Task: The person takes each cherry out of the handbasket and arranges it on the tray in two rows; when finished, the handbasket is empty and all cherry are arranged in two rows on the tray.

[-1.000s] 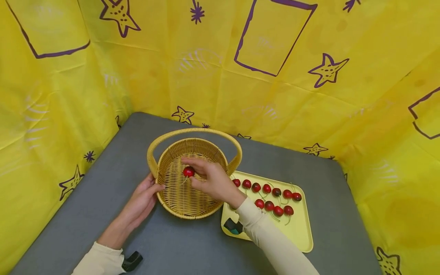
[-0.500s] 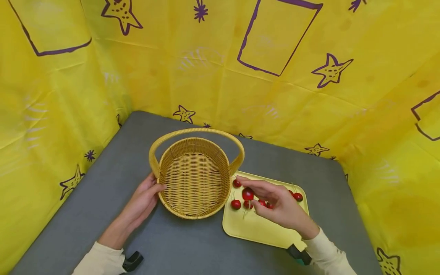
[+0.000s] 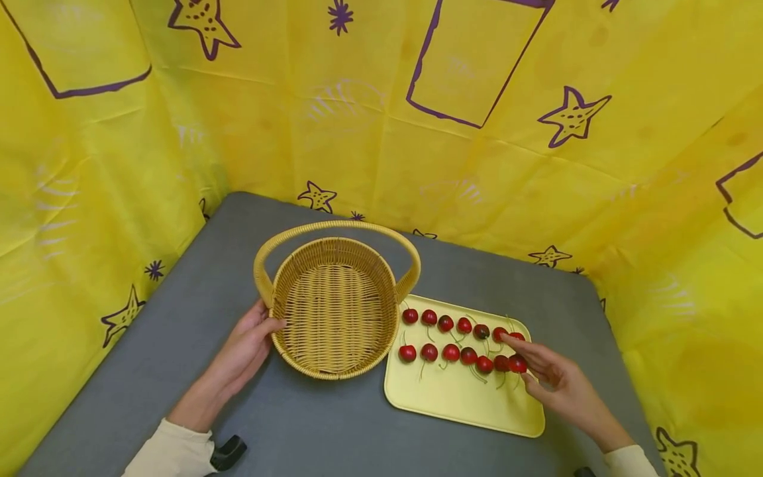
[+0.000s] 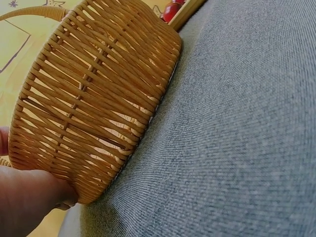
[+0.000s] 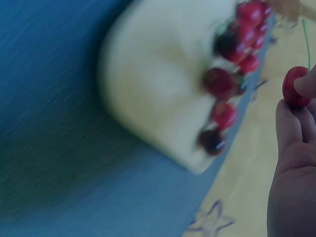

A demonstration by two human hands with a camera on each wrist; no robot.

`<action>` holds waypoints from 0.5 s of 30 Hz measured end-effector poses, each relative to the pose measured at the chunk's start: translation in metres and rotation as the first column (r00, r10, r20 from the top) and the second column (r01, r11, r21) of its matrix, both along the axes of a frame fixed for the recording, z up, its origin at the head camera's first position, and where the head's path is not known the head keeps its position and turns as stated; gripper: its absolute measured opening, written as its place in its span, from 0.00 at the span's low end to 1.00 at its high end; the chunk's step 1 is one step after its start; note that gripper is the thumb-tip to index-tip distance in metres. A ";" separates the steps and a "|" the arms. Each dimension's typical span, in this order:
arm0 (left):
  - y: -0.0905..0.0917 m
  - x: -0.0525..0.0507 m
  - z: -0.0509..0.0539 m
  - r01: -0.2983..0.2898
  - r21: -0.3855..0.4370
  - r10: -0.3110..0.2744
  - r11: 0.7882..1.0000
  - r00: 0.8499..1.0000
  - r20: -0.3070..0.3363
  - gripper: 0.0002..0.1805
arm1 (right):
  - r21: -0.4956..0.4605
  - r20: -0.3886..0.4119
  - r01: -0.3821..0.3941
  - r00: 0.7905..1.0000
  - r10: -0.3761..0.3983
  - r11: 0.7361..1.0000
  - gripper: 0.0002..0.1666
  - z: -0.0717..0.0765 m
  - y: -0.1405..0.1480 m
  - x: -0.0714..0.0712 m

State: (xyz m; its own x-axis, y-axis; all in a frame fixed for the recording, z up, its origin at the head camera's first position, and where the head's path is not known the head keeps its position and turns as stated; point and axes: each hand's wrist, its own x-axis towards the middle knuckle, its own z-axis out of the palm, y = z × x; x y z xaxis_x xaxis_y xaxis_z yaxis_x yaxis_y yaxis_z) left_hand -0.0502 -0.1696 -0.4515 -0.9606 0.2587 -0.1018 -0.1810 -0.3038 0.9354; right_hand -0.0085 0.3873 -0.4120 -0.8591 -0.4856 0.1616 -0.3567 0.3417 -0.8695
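Observation:
My left hand [image 3: 246,348] grips the left rim of a round wicker basket [image 3: 334,318], thumb over the edge. In the left wrist view the basket's woven side [image 4: 94,94] fills much of the frame. A cherry [image 5: 296,87] with a green stem is pinched between the thumb and fingers of my right hand [image 5: 298,163]. In the head view my right hand [image 3: 563,381] is at the right end of a pale yellow tray [image 3: 459,397], by the end of the cherry rows. Several red cherries [image 3: 450,352] lie there in two rows, stems attached.
The basket's arched handle [image 3: 336,225] stands up over its far side. Basket and tray stand side by side on a grey tabletop [image 3: 298,424]. Yellow cloth [image 3: 369,132] with purple drawings encloses the back and sides.
My right hand has moved right, from above the basket across the tray to its right end, carrying the cherry. The left hand and basket have stayed in place.

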 end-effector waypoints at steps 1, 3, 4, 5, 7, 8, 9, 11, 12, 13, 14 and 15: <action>0.000 0.000 0.000 0.000 -0.002 0.000 1.000 1.000 0.002 0.40 | 0.014 -0.007 0.014 1.000 -0.014 1.000 0.43 -0.004 0.006 0.001; -0.001 0.001 0.001 -0.002 -0.007 0.002 1.000 1.000 0.005 0.41 | 0.043 -0.009 0.037 0.999 -0.036 0.998 0.43 -0.011 0.014 0.001; -0.001 0.001 0.001 -0.004 -0.010 0.004 1.000 1.000 0.006 0.41 | 0.057 -0.008 0.046 0.999 -0.046 0.997 0.43 -0.015 0.017 0.001; -0.002 0.001 0.001 -0.006 -0.011 0.006 1.000 1.000 0.006 0.41 | 0.069 -0.010 0.052 0.999 -0.051 0.996 0.43 -0.018 0.020 0.000; -0.002 0.002 0.001 -0.007 -0.013 0.007 1.000 1.000 0.005 0.40 | 0.095 -0.009 0.067 0.998 -0.067 0.993 0.43 -0.024 0.025 0.000; -0.002 0.001 0.002 -0.005 -0.011 0.005 1.000 1.000 0.003 0.40 | 0.105 -0.007 0.076 0.997 -0.076 0.992 0.43 -0.027 0.028 -0.001; -0.002 0.001 0.002 -0.002 -0.009 0.002 1.000 1.000 -0.001 0.40 | 0.112 -0.007 0.088 0.996 -0.088 0.990 0.43 -0.030 0.030 -0.001; -0.001 0.001 0.002 0.003 -0.007 -0.004 1.000 1.000 -0.009 0.39 | 0.120 -0.023 0.101 0.995 -0.099 0.988 0.43 -0.036 0.033 -0.002; 0.000 0.001 0.002 0.007 -0.006 -0.007 1.000 1.000 -0.011 0.39 | 0.126 -0.027 0.108 0.994 -0.106 0.986 0.43 -0.038 0.035 -0.002; 0.000 0.001 0.002 0.009 -0.006 -0.009 1.000 1.000 -0.012 0.39 | 0.131 -0.030 0.116 0.993 -0.113 0.985 0.43 -0.040 0.036 -0.002; 0.001 0.001 0.002 0.011 -0.005 -0.011 1.000 1.000 -0.013 0.39 | 0.140 -0.039 0.122 0.992 -0.118 0.983 0.43 -0.042 0.036 -0.001; 0.001 0.001 0.002 0.011 -0.004 -0.011 1.000 1.000 -0.012 0.39 | 0.152 -0.041 0.134 0.991 -0.129 0.979 0.43 -0.043 0.037 -0.001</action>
State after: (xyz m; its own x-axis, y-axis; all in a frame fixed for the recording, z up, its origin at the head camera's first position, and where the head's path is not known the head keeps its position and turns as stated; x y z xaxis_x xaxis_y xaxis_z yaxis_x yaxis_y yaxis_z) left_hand -0.0492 -0.1684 -0.4494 -0.9588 0.2692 -0.0912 -0.1729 -0.2980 0.9388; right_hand -0.0095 0.4242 -0.4551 -0.9131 -0.3894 0.1211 -0.3253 0.5163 -0.7922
